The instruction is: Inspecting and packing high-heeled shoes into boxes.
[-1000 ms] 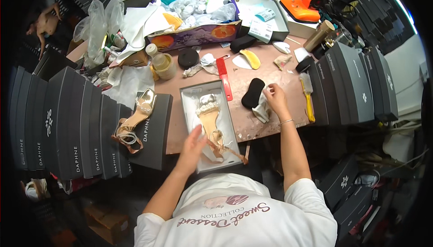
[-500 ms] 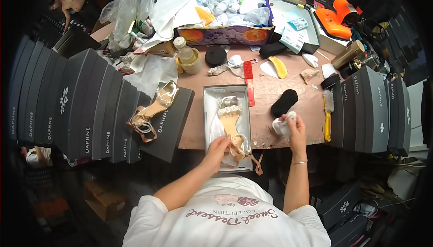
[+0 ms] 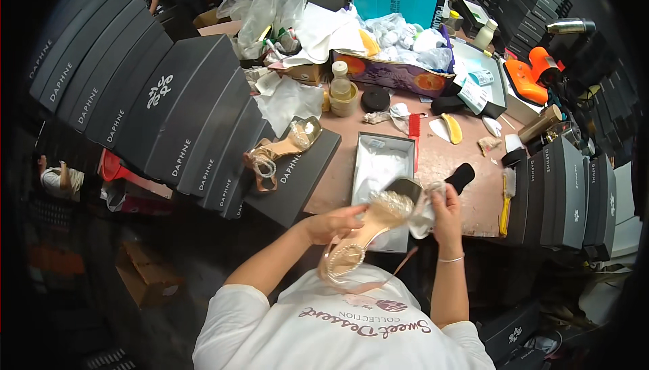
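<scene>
A beige sandal [image 3: 370, 227] with pearl straps is up off the table in front of my chest, its toe pointing away and to the right. My left hand [image 3: 338, 221] grips it by the side of the sole. In my right hand [image 3: 446, 209], a crumpled white cloth [image 3: 422, 216] is pinched close against the sandal's toe. Beneath the sandal lies an open grey shoebox [image 3: 387, 160] lined with white tissue paper. The matching sandal [image 3: 287, 147] rests on a dark box lid [image 3: 297, 177] to the left.
Stacks of dark shoeboxes [image 3: 176, 110] flank the table on the left and right. A red brush [image 3: 414, 137], a black pad [image 3: 462, 177] and a yellow-handled brush [image 3: 506, 201] lie right of the box. Farther back stand a bottle [image 3: 341, 89] and a purple carton [image 3: 399, 79] of crumpled tissue.
My left hand has lifted the sandal out of the shoebox and toward me. The white cloth in my right hand has come up to its toe. The view has shifted left.
</scene>
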Demonstrator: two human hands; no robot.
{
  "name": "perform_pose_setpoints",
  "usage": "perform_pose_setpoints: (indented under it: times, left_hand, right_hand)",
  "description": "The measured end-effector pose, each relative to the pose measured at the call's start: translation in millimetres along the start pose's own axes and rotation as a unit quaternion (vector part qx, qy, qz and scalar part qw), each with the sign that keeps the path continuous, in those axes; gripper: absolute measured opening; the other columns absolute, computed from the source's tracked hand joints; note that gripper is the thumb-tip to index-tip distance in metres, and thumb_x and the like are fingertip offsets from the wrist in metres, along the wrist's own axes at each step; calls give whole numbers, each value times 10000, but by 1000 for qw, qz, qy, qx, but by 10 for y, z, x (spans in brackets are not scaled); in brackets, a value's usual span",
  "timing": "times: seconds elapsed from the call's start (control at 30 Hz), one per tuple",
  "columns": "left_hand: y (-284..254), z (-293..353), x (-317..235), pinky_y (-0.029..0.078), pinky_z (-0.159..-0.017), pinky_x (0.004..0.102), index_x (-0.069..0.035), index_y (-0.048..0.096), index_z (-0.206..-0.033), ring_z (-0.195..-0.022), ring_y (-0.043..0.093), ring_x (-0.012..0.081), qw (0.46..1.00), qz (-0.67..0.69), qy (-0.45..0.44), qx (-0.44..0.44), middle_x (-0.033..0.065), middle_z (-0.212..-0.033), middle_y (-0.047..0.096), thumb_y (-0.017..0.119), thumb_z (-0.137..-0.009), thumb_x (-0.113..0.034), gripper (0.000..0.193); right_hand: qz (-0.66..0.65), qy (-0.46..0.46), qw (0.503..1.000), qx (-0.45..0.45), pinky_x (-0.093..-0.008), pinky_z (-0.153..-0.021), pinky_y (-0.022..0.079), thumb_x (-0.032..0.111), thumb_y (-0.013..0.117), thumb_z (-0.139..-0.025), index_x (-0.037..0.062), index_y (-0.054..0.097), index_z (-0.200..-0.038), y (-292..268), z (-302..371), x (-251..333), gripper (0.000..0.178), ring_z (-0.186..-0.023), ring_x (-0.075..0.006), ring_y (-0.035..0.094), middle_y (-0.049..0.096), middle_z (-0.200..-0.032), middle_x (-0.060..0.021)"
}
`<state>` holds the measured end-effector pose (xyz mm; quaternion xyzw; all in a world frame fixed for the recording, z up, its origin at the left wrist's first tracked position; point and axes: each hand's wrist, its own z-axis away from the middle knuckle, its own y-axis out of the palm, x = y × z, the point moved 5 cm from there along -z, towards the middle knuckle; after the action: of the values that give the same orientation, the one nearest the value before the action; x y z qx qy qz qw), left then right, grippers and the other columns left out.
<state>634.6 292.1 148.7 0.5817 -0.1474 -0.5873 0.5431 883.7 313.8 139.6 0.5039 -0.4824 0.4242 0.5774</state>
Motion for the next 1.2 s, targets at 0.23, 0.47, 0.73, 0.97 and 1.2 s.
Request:
perform_pose_setpoints:
  times: [0.23,0.47,0.73,0.97,1.2]
  left_hand:
    - [174,-81,298,587,-621,292,-62,319,-1433,-780,687,206,993,-33,-103,-38,159,-1164,613,564,-929,-107,562]
    - [101,452,575,542,-861,321,-145,198,-1542,-1018,634,275,959,-129,-216,-132,225,-1415,412,499,-849,11,771]
    - [63,298,656,363,-1058,303,-128,179,-1566,-1269,431,226,841,-519,-147,-37,141,-1368,364,539,-861,-11,800]
    - [53,340,812,390,-1036,283,-50,252,-1533,-1204,516,149,945,-240,-197,-103,122,-1353,513,586,-838,51,777]
    - [59,394,814,397,-1038,279,-37,308,-1505,-1220,525,162,946,-246,-191,-93,123,-1355,522,537,-816,58,732]
  right_hand:
    - [188,3,981,-41,-251,-706,443,69,620,-918,-32,649,-999,-58,327,-197,133,-783,-95,536,617,-867,-4]
    - [261,-4,965,1,-259,-734,461,64,571,-948,-38,664,-1064,52,1132,303,181,-828,-150,576,600,-926,-83]
    - [462,-180,847,192,-357,-706,483,43,704,-744,53,670,-1037,360,1600,69,294,-834,-258,595,612,-949,-84]
    - [542,-160,764,310,-350,-832,384,162,532,-870,63,639,-1190,301,1714,11,352,-1027,-216,514,576,-1115,-64]
    - [523,-200,758,335,-338,-815,377,157,538,-857,62,631,-1199,415,1590,39,367,-982,-204,508,569,-1061,-55]
